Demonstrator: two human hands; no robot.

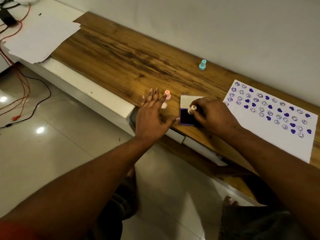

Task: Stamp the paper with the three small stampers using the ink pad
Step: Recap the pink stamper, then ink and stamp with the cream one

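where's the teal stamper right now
In the head view, the teal stamper stands upright alone on the wooden tabletop near the wall, beyond the ink pad and left of the stamped paper.

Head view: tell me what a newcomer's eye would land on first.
First, the white paper at right, covered in purple smileys and hearts. Next, the right hand pressing a cream stamper into the open purple ink pad. The left hand is spread beside a pink stamper.

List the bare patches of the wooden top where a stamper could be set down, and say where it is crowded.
Free: the wide wood between the blank sheets and the teal stamper; also the strip between that stamper and the stamped paper. Crowded: the front edge, where both hands, the pink stamper and the ink pad cluster.
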